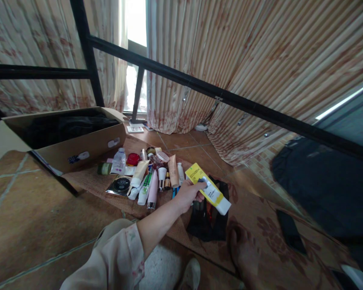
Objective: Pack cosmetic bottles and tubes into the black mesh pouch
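Observation:
My left hand [189,196] reaches in from the lower left, its fingers closed round a yellow and white squeeze tube [207,188] with a white cap. The tube is tilted above a black bag [220,225], which is partly hidden by it. My right hand [243,247], dim and blurred, is low beside the bag, with fingers seemingly apart and nothing visible in them. To the left of the tube lie several cosmetics, among them a beige tube [173,171], a pink tube [153,189], a clear bottle [119,161], a red jar [133,159] and a black compact [121,185].
A cardboard box [90,151] holding dark material stands at the left on the brown cloth [99,185]. A black metal bar [175,72] crosses in front of striped curtains [181,36]. A dark phone [290,231] lies at the right.

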The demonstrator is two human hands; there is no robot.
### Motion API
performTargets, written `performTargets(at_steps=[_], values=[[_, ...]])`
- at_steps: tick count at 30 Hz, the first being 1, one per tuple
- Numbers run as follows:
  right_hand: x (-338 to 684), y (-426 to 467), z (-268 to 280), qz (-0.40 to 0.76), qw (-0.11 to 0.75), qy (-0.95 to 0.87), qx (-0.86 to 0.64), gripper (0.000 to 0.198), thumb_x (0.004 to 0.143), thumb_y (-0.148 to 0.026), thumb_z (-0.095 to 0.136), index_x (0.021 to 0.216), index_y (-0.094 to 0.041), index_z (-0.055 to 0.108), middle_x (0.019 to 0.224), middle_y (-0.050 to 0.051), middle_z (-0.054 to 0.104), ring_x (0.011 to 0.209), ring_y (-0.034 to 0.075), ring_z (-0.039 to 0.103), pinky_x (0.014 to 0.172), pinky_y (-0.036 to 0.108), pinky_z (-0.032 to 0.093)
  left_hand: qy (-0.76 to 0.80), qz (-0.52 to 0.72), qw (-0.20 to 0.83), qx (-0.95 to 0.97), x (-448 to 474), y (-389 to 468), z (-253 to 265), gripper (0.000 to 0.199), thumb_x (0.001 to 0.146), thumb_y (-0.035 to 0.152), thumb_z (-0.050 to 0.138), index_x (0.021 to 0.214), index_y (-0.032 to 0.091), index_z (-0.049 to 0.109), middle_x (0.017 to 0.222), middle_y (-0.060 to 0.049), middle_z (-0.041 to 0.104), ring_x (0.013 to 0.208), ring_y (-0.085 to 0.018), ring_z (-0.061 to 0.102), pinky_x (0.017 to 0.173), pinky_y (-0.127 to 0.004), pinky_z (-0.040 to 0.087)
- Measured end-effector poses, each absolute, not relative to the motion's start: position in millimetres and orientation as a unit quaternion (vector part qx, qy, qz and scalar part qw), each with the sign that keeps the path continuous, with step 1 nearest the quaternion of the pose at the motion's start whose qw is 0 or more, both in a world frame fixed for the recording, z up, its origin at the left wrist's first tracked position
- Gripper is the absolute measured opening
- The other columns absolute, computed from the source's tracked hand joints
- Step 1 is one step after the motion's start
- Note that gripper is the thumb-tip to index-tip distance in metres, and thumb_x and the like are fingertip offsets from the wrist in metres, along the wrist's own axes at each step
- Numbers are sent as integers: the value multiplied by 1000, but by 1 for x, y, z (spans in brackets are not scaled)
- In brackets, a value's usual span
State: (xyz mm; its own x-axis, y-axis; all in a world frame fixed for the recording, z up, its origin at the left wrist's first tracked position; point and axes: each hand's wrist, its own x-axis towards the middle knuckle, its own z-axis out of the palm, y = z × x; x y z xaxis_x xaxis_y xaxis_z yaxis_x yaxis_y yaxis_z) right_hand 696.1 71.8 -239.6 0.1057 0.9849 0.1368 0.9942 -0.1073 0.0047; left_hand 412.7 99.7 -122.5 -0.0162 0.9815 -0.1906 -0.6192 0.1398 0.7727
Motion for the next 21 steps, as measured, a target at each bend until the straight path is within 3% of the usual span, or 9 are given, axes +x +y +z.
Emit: performTargets(at_steps=[8,15,21], values=[[697,72,-241,-60,51,-668,-740,45,90,-42,32,120,-20,58,122,13,58,114,31,49,93,45,36,367,603,654,271,413,104,-129,15,65,25,70,68,10,65,52,-2,61,40,-7,49,40,-17,38],[695,72,-240,-59,45,-660,-747,45,90,-43,33,119,-19,58,122,14,57,111,31,51,91,44,37,393,613,576,371,412,105,-126,15,73,28,65,74,13,66,57,0,61,42,-8,46,44,-20,37],[693,72,-238,-61,45,-654,-753,45,90,-42,33,120,-20,58,121,13,58,110,32,51,91,45,37,498,546,342,580,404,103,-116,17,87,30,51,91,17,61,70,-4,64,61,-17,60,59,-25,43]])
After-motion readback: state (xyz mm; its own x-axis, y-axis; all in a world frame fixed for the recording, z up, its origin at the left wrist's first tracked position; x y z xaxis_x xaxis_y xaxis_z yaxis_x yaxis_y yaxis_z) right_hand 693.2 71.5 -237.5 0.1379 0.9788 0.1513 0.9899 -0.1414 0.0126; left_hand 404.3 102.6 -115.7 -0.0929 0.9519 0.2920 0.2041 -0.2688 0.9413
